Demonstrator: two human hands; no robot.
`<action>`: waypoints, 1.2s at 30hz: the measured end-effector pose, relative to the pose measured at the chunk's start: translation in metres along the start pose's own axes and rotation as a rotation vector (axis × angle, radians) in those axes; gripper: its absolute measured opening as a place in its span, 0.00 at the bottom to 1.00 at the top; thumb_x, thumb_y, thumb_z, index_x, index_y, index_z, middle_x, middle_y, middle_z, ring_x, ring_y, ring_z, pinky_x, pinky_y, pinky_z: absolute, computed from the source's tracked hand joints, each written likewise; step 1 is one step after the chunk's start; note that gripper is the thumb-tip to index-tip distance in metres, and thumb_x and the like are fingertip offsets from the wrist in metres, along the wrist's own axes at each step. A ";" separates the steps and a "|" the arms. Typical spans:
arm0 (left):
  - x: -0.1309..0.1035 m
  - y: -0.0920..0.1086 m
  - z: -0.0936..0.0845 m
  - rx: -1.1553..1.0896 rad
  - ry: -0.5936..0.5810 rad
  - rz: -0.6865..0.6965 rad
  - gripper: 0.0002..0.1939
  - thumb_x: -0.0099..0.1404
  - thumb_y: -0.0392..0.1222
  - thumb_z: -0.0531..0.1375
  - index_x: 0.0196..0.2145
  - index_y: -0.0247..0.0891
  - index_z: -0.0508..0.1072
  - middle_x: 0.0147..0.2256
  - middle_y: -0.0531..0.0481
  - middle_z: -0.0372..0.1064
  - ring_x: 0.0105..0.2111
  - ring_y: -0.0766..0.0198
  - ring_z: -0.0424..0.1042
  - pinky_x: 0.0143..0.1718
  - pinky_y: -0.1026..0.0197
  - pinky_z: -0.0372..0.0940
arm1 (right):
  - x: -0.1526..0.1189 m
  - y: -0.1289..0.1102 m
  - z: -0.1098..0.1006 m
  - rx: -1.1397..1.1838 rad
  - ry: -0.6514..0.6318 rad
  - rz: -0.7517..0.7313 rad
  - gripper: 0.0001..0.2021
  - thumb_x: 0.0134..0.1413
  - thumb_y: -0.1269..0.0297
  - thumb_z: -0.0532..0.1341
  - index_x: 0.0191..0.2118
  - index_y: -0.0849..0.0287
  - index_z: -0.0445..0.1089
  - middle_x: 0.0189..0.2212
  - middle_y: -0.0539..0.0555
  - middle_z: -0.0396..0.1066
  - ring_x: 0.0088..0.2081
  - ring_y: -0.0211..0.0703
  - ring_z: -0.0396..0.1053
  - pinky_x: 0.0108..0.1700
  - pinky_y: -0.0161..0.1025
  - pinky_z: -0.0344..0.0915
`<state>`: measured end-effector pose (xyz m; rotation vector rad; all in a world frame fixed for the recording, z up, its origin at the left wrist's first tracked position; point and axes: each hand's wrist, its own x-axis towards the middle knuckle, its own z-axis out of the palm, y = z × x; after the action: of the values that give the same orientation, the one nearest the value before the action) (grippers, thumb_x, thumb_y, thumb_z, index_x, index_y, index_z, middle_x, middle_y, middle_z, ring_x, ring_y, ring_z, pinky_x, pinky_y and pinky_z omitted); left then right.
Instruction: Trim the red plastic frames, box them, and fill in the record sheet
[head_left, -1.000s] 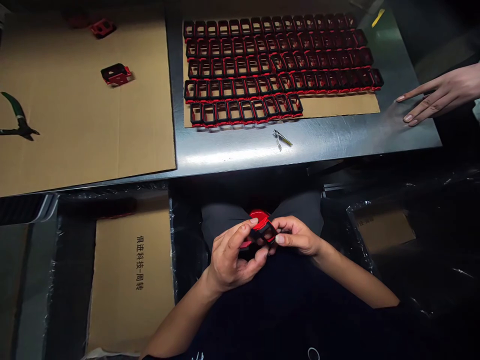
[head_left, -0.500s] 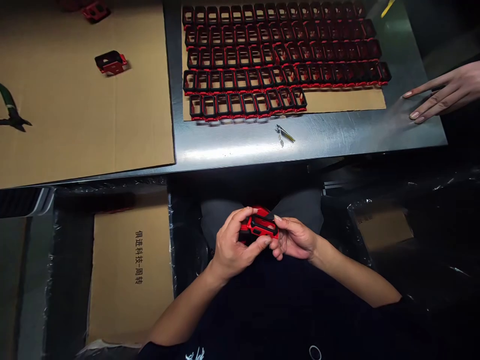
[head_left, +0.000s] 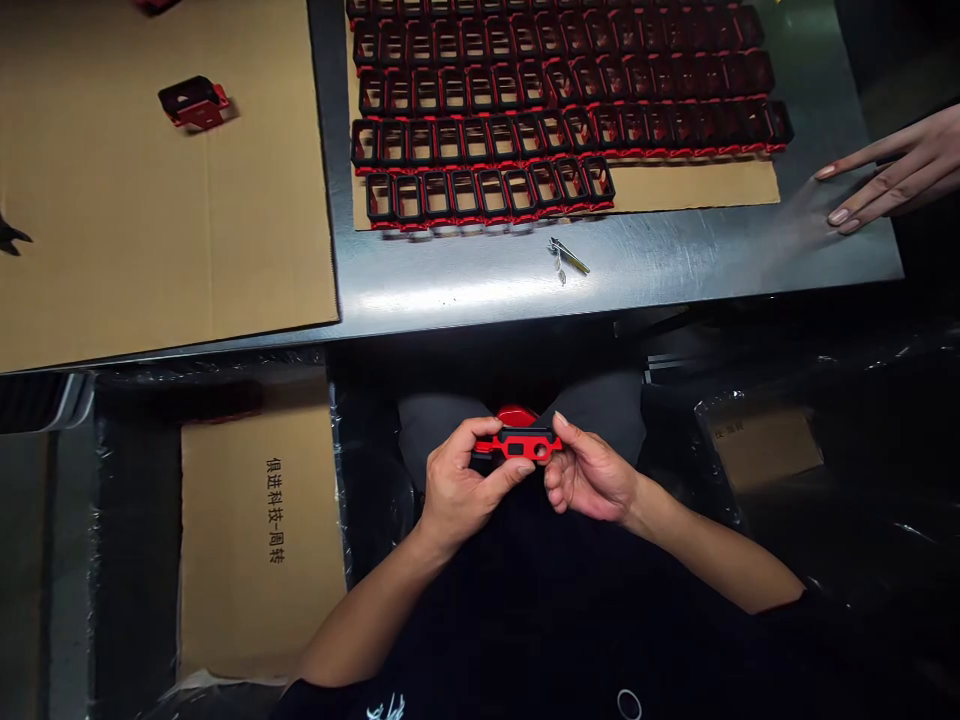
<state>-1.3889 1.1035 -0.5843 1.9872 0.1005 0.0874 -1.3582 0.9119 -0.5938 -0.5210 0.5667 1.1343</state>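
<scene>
Over the lap [head_left: 431, 415], the left hand [head_left: 461, 490] has its grip snug on a red-and-black frame [head_left: 517, 447]; the right hand [head_left: 598, 478] meets its end, pinching or not, can't tell. Similar frames [head_left: 681, 124] line the tabletop [head_left: 465, 290].

A single head-worn camera looks forward and steeply down over the wearer's own lap [head_left: 604, 405], with the hands [head_left: 461, 490] close on the near side and the desk [head_left: 465, 295] stretching across the far side
</scene>
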 end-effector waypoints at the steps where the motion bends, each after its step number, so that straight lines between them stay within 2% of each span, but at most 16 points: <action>1: 0.000 -0.001 0.000 0.007 0.007 0.005 0.21 0.60 0.59 0.68 0.40 0.39 0.75 0.34 0.50 0.79 0.31 0.62 0.79 0.34 0.60 0.75 | 0.000 0.000 0.000 -0.002 -0.008 -0.008 0.25 0.60 0.44 0.65 0.30 0.67 0.74 0.20 0.53 0.75 0.21 0.42 0.75 0.23 0.33 0.74; 5: -0.002 -0.005 0.002 0.043 0.040 0.036 0.21 0.60 0.58 0.68 0.41 0.39 0.75 0.35 0.49 0.79 0.32 0.61 0.79 0.35 0.60 0.75 | 0.000 -0.001 0.004 -0.061 0.039 -0.068 0.26 0.47 0.42 0.73 0.31 0.65 0.74 0.20 0.51 0.74 0.20 0.40 0.73 0.22 0.32 0.72; 8: -0.003 -0.008 0.002 0.021 -0.005 0.054 0.18 0.61 0.52 0.69 0.43 0.39 0.75 0.39 0.47 0.79 0.38 0.59 0.80 0.41 0.57 0.76 | -0.001 -0.004 0.009 -0.255 0.159 -0.202 0.27 0.47 0.39 0.71 0.31 0.64 0.73 0.18 0.50 0.72 0.18 0.36 0.69 0.21 0.30 0.68; 10: -0.003 -0.011 0.002 -0.048 -0.075 0.035 0.16 0.62 0.49 0.67 0.45 0.39 0.75 0.44 0.43 0.78 0.43 0.56 0.79 0.43 0.55 0.75 | -0.005 -0.008 0.012 -0.549 0.233 -0.362 0.24 0.51 0.41 0.70 0.30 0.63 0.73 0.18 0.50 0.71 0.18 0.34 0.67 0.23 0.30 0.65; 11: -0.003 -0.012 0.003 -0.107 -0.129 0.006 0.17 0.63 0.49 0.66 0.46 0.38 0.75 0.46 0.42 0.78 0.43 0.55 0.79 0.42 0.56 0.76 | -0.007 -0.010 0.014 -0.759 0.254 -0.466 0.22 0.53 0.44 0.69 0.29 0.62 0.73 0.18 0.50 0.70 0.19 0.34 0.66 0.24 0.31 0.64; 14: -0.005 -0.014 0.003 -0.320 -0.299 -0.121 0.25 0.64 0.55 0.65 0.53 0.38 0.71 0.39 0.43 0.78 0.30 0.60 0.78 0.29 0.61 0.74 | -0.016 -0.018 0.022 -1.477 0.208 -0.837 0.14 0.60 0.56 0.66 0.27 0.60 0.73 0.20 0.50 0.70 0.23 0.34 0.64 0.28 0.34 0.59; 16: -0.007 -0.014 0.004 -0.384 -0.332 -0.160 0.33 0.60 0.57 0.67 0.58 0.39 0.66 0.37 0.46 0.77 0.27 0.62 0.76 0.27 0.61 0.73 | -0.022 -0.022 0.027 -1.836 0.147 -1.060 0.13 0.63 0.61 0.63 0.27 0.60 0.73 0.21 0.50 0.70 0.24 0.35 0.63 0.30 0.36 0.56; 18: -0.007 -0.013 0.004 -0.366 -0.311 -0.127 0.38 0.57 0.57 0.69 0.60 0.40 0.64 0.43 0.43 0.77 0.33 0.58 0.79 0.34 0.57 0.76 | -0.025 -0.025 0.031 -2.030 0.100 -1.184 0.13 0.65 0.63 0.61 0.28 0.60 0.73 0.23 0.51 0.69 0.26 0.37 0.62 0.31 0.38 0.54; 20: -0.006 -0.014 0.005 -0.349 -0.307 -0.069 0.40 0.56 0.56 0.70 0.61 0.40 0.63 0.51 0.38 0.74 0.45 0.51 0.78 0.46 0.51 0.75 | -0.027 -0.027 0.035 -2.111 0.049 -1.229 0.13 0.66 0.62 0.60 0.30 0.60 0.74 0.24 0.51 0.68 0.29 0.39 0.63 0.32 0.39 0.54; 23: -0.006 -0.017 0.007 -0.373 -0.273 0.000 0.39 0.57 0.54 0.70 0.61 0.40 0.63 0.56 0.34 0.71 0.54 0.47 0.74 0.55 0.46 0.71 | -0.026 -0.026 0.037 -2.148 -0.013 -1.243 0.13 0.67 0.64 0.58 0.31 0.60 0.74 0.24 0.53 0.68 0.31 0.42 0.63 0.34 0.40 0.57; 26: -0.008 -0.022 0.008 -0.360 -0.198 0.083 0.38 0.58 0.52 0.70 0.61 0.40 0.62 0.55 0.34 0.72 0.52 0.48 0.76 0.53 0.46 0.72 | -0.026 -0.024 0.037 -2.090 -0.074 -1.240 0.09 0.65 0.68 0.58 0.35 0.61 0.74 0.26 0.54 0.70 0.32 0.43 0.65 0.36 0.41 0.62; 28: -0.009 -0.023 0.008 -0.344 -0.137 0.158 0.38 0.58 0.54 0.69 0.61 0.40 0.62 0.53 0.34 0.73 0.51 0.48 0.76 0.52 0.46 0.72 | -0.028 -0.023 0.038 -1.919 -0.105 -1.195 0.06 0.62 0.70 0.59 0.39 0.60 0.74 0.28 0.54 0.72 0.32 0.42 0.67 0.37 0.41 0.66; 30: -0.010 -0.023 0.009 -0.350 -0.075 0.219 0.37 0.59 0.54 0.68 0.61 0.40 0.62 0.53 0.34 0.73 0.51 0.48 0.76 0.51 0.46 0.72 | -0.031 -0.024 0.038 -1.670 -0.041 -1.087 0.06 0.58 0.71 0.60 0.41 0.60 0.73 0.29 0.53 0.74 0.31 0.41 0.69 0.37 0.39 0.68; 33: -0.010 -0.021 0.010 -0.324 -0.017 0.303 0.36 0.58 0.52 0.69 0.60 0.39 0.62 0.52 0.34 0.72 0.51 0.46 0.76 0.50 0.44 0.73 | -0.033 -0.026 0.041 -1.352 0.121 -0.790 0.08 0.57 0.69 0.62 0.43 0.60 0.73 0.31 0.52 0.77 0.33 0.40 0.75 0.39 0.36 0.71; 36: -0.009 -0.019 0.010 -0.217 0.011 0.407 0.37 0.56 0.48 0.70 0.59 0.39 0.61 0.50 0.35 0.73 0.49 0.46 0.77 0.47 0.44 0.75 | -0.031 -0.027 0.044 -1.211 0.156 -0.516 0.11 0.56 0.65 0.64 0.44 0.61 0.75 0.35 0.53 0.79 0.35 0.42 0.78 0.39 0.35 0.73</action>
<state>-1.3979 1.1016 -0.6061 1.7651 -0.2968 0.3567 -1.3356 0.9105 -0.5378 -1.6947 -0.2102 0.8347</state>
